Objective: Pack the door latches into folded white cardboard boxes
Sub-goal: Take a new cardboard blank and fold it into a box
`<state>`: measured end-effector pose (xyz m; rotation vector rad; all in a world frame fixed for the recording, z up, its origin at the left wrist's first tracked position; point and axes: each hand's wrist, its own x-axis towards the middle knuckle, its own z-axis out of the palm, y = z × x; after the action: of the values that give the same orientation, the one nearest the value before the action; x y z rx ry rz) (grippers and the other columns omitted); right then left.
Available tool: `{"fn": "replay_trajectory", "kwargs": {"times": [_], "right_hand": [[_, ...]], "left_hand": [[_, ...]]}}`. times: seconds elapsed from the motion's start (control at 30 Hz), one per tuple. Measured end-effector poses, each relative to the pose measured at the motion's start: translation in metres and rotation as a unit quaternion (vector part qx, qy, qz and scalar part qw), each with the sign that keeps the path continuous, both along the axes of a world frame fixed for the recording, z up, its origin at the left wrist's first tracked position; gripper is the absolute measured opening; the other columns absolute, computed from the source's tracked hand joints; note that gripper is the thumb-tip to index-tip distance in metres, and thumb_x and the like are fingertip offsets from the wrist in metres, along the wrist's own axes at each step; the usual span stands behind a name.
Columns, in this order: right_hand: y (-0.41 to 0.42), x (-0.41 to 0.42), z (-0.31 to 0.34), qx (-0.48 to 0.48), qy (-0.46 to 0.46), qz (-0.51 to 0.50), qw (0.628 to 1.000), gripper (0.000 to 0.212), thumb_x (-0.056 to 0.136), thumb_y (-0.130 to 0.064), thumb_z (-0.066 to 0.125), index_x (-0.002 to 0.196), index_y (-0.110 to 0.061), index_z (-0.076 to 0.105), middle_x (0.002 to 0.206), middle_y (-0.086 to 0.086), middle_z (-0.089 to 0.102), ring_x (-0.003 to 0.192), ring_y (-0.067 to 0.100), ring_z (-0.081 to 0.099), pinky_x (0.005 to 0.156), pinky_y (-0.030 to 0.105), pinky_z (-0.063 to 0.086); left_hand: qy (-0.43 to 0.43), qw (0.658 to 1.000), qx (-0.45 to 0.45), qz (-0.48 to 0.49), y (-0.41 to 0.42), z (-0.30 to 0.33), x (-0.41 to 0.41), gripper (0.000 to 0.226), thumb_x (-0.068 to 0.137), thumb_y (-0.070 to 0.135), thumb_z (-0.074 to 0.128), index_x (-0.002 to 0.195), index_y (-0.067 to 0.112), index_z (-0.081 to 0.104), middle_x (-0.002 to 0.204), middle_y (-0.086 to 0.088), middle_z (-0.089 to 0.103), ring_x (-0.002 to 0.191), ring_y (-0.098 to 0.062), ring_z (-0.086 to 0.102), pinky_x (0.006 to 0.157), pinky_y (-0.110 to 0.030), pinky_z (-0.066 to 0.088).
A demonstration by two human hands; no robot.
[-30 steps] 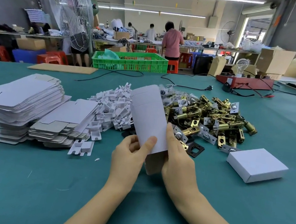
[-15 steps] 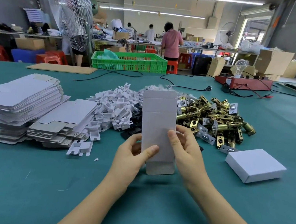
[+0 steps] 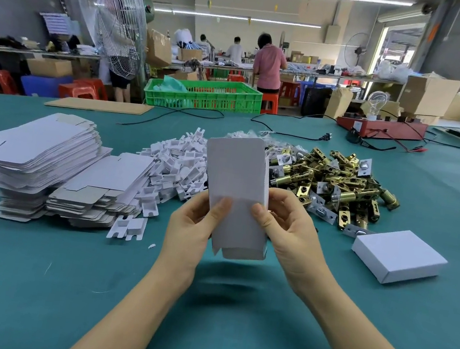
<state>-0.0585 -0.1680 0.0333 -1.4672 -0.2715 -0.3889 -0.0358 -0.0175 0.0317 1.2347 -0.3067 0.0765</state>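
Head view: left hand (image 3: 189,228) and right hand (image 3: 289,228) each pinch the box blank (image 3: 235,193), held upright above the table (image 3: 28,278), long axis vertical. Door latches (image 3: 337,187) lie piled beyond it, nearer the right hand. Finished box (image 3: 398,256) rests on the right.

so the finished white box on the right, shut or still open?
Shut. The white box lies flat on the green table, lid down, no flap raised. Whether a latch is inside cannot be told.
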Motion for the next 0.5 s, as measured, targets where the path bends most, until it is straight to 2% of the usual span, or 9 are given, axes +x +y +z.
{"fn": "replay_trajectory", "kwargs": {"times": [0.13, 0.27, 0.5], "right_hand": [[-0.0035, -0.0015, 0.0022, 0.038, 0.013, 0.021, 0.999, 0.030, 0.078, -0.033, 0.071, 0.105, -0.022, 0.063, 0.104, -0.007, 0.071, 0.094, 0.007, 0.067, 0.074, 0.021, 0.053], [-0.0026, -0.0023, 0.0069, 0.065, 0.019, 0.032, 0.997, 0.033, 0.073, -0.042, 0.073, 0.104, -0.032, 0.068, 0.110, -0.003, 0.071, 0.098, 0.012, 0.067, 0.075, 0.024, 0.054], [-0.0018, -0.0040, 0.0096, 0.095, 0.028, 0.041, 0.994, 0.034, 0.070, -0.038, 0.079, 0.101, -0.028, 0.071, 0.108, 0.003, 0.071, 0.097, 0.017, 0.068, 0.077, 0.028, 0.055]], "left_hand": [[0.000, 1.000, 0.002, -0.013, -0.0020, 0.0012, -0.0020, 0.024, 0.067, 0.038, 0.074, 0.090, 0.034, 0.079, 0.098, 0.004, 0.076, 0.091, -0.011, 0.069, 0.079, -0.029, 0.059], [-0.013, 0.999, 0.005, -0.033, -0.0046, 0.0017, -0.0042, 0.028, 0.065, 0.035, 0.076, 0.093, 0.034, 0.079, 0.098, 0.006, 0.076, 0.088, -0.005, 0.070, 0.072, -0.019, 0.055], [-0.038, 0.998, 0.027, -0.033, -0.0028, -0.0002, -0.0041, 0.018, 0.077, 0.029, 0.073, 0.093, 0.036, 0.076, 0.099, 0.007, 0.075, 0.089, -0.004, 0.069, 0.073, -0.019, 0.054]]}}
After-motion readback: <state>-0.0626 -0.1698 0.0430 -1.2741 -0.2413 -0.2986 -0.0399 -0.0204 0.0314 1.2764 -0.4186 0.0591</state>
